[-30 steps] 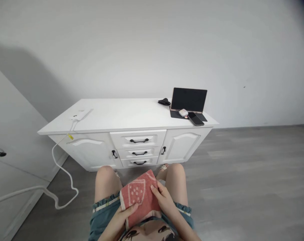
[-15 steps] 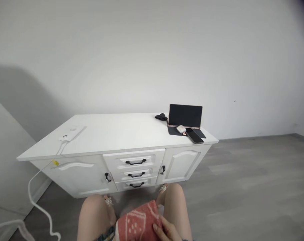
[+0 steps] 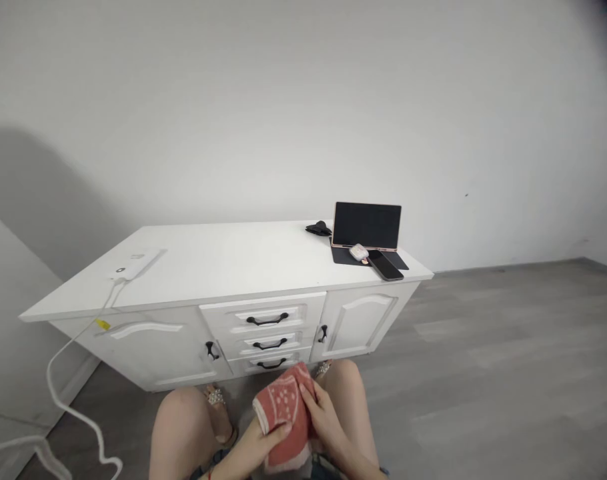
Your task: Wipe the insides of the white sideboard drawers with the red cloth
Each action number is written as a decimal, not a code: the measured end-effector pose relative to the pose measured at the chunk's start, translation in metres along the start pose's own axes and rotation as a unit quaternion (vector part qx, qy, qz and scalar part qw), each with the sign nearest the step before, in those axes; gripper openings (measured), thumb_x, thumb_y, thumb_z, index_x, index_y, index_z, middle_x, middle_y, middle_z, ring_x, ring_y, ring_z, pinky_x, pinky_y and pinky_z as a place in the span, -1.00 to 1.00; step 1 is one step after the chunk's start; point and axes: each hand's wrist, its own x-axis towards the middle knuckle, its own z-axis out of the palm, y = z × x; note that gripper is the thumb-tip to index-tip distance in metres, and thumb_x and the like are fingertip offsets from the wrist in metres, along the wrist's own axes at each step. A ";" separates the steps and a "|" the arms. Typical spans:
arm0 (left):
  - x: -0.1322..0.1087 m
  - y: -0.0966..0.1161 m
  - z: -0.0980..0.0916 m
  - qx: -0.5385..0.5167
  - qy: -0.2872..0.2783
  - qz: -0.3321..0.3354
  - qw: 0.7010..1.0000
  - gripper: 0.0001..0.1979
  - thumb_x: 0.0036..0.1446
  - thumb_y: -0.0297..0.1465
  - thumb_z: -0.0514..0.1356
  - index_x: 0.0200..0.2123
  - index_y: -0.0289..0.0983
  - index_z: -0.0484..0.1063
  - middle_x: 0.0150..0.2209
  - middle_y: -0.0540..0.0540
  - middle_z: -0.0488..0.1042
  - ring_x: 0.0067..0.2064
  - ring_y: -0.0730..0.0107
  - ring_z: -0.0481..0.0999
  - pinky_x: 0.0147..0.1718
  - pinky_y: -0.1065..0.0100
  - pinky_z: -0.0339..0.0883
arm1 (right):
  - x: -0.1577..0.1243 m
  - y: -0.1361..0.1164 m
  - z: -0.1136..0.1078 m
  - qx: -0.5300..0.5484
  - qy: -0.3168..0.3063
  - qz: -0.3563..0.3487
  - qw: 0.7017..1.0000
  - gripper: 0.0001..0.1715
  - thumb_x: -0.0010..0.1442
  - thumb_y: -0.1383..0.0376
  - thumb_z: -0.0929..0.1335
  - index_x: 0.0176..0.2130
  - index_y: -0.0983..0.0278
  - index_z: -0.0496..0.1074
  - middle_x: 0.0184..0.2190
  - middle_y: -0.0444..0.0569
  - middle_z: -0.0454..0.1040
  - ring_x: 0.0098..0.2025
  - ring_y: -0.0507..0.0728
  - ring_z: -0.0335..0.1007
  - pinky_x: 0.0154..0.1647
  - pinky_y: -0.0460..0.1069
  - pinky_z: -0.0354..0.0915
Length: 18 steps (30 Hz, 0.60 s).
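A folded red cloth (image 3: 283, 407) with a white dotted pattern rests over my lap, held between both hands. My left hand (image 3: 263, 440) grips its lower left edge, thumb on top. My right hand (image 3: 323, 417) lies against its right side with fingers curled round the fold. My bare knees (image 3: 183, 420) show on either side, low in the picture, just in front of a white sideboard (image 3: 223, 267).
The sideboard has three drawers (image 3: 266, 320) with black handles and a door on each side. On its top stand a dark tablet (image 3: 366, 227), a phone (image 3: 385, 265), a small earbud case (image 3: 357, 251) and a white power strip (image 3: 133, 265) whose cable (image 3: 58, 393) trails to the grey floor.
The view tilted up, then dropped a little, so both hands show again. The cloth is more bunched and narrower than a second ago, and both hands have shifted along it.
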 end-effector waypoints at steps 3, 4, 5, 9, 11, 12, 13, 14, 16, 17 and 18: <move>0.009 0.005 -0.004 0.048 -0.017 0.017 0.999 -0.46 -0.25 0.00 0.41 -0.17 -0.11 0.62 0.01 -0.30 0.59 0.23 -0.25 0.35 0.33 -0.05 -0.06 | 0.012 0.003 0.004 -0.008 -0.001 -0.012 1.000 -0.33 0.09 -0.20 0.37 -0.09 0.25 0.56 -0.06 0.12 0.59 0.02 0.32 0.44 0.20 0.22 0.23; 0.008 0.007 -0.007 0.056 -0.020 0.014 0.998 -0.45 -0.24 0.02 0.40 -0.16 -0.10 0.62 0.01 -0.30 0.59 0.23 -0.24 0.36 0.32 -0.05 -0.03 | 0.013 0.002 0.005 -0.022 -0.007 -0.014 1.000 -0.34 0.11 -0.19 0.36 -0.09 0.26 0.56 -0.08 0.12 0.59 0.01 0.32 0.45 0.19 0.21 0.23; 0.006 0.007 -0.010 0.059 -0.023 0.012 0.998 -0.46 -0.24 0.03 0.39 -0.16 -0.10 0.63 0.01 -0.29 0.59 0.23 -0.23 0.35 0.31 -0.05 -0.02 | 0.012 0.000 0.005 -0.035 -0.015 -0.016 0.999 -0.35 0.13 -0.18 0.35 -0.09 0.27 0.56 -0.09 0.12 0.59 0.00 0.32 0.45 0.19 0.21 0.23; -0.008 -0.005 -0.024 0.047 -0.027 -0.009 0.998 -0.53 -0.24 0.04 0.38 -0.27 -0.08 0.64 -0.07 -0.25 0.63 0.24 -0.22 0.34 0.32 -0.10 -0.05 | -0.005 -0.014 0.006 -0.053 -0.041 -0.023 0.997 -0.41 0.18 -0.14 0.33 -0.07 0.25 0.56 -0.14 0.09 0.60 -0.02 0.31 0.45 0.15 0.19 0.25; -0.016 -0.013 -0.030 0.048 -0.037 -0.021 0.998 -0.58 -0.21 0.02 0.37 -0.28 -0.05 0.64 -0.02 -0.23 0.62 0.24 -0.20 0.35 0.32 -0.11 -0.07 | -0.016 -0.019 0.006 -0.045 -0.049 -0.023 0.998 -0.46 0.20 -0.11 0.33 -0.09 0.21 0.56 -0.17 0.04 0.60 -0.02 0.30 0.45 0.14 0.16 0.26; -0.019 -0.015 -0.032 0.052 -0.037 -0.021 0.998 -0.59 -0.19 0.00 0.38 -0.26 -0.03 0.64 0.02 -0.21 0.60 0.24 -0.18 0.35 0.32 -0.10 -0.08 | -0.022 -0.021 0.005 -0.041 -0.053 -0.022 0.998 -0.49 0.22 -0.10 0.32 -0.08 0.19 0.56 -0.17 0.03 0.60 0.00 0.30 0.44 0.15 0.16 0.26; -0.022 -0.015 -0.032 0.055 -0.033 -0.016 0.998 -0.59 -0.19 -0.02 0.38 -0.22 -0.01 0.63 0.05 -0.18 0.59 0.25 -0.16 0.35 0.33 -0.08 -0.08 | -0.026 -0.022 0.005 -0.037 -0.058 -0.021 0.997 -0.50 0.23 -0.08 0.31 -0.06 0.18 0.56 -0.16 0.02 0.60 0.02 0.30 0.43 0.16 0.15 0.24; -0.025 -0.013 -0.032 0.055 -0.024 -0.010 0.998 -0.56 -0.19 -0.03 0.39 -0.18 0.01 0.62 0.06 -0.16 0.58 0.25 -0.14 0.35 0.33 -0.06 -0.07 | -0.030 -0.022 0.004 -0.035 -0.063 -0.020 0.997 -0.51 0.24 -0.07 0.31 -0.04 0.17 0.55 -0.12 0.02 0.59 0.05 0.30 0.42 0.18 0.15 0.23; -0.030 -0.005 -0.030 0.044 -0.005 -0.004 0.999 -0.52 -0.23 -0.04 0.41 -0.15 0.04 0.62 0.05 -0.12 0.59 0.24 -0.15 0.36 0.32 -0.03 -0.02 | -0.036 -0.022 0.002 -0.031 -0.069 -0.017 0.997 -0.49 0.25 -0.07 0.30 0.01 0.16 0.52 -0.03 0.03 0.57 0.10 0.31 0.39 0.20 0.16 0.21; -0.032 0.001 -0.028 0.027 -0.001 -0.009 1.000 -0.53 -0.24 -0.04 0.41 -0.17 0.05 0.63 0.02 -0.10 0.61 0.24 -0.16 0.37 0.32 -0.02 -0.01 | -0.038 -0.022 0.001 -0.030 -0.071 -0.017 0.997 -0.48 0.25 -0.06 0.30 0.03 0.15 0.51 0.01 0.04 0.55 0.13 0.31 0.38 0.22 0.16 0.20; -0.034 0.007 -0.026 -0.009 -0.008 -0.025 1.000 -0.55 -0.25 -0.07 0.43 -0.19 0.04 0.64 0.00 -0.08 0.62 0.25 -0.16 0.35 0.33 -0.01 -0.03 | -0.039 -0.023 0.000 -0.030 -0.072 -0.017 0.997 -0.48 0.25 -0.06 0.30 0.05 0.15 0.50 0.04 0.04 0.53 0.15 0.31 0.36 0.23 0.16 0.19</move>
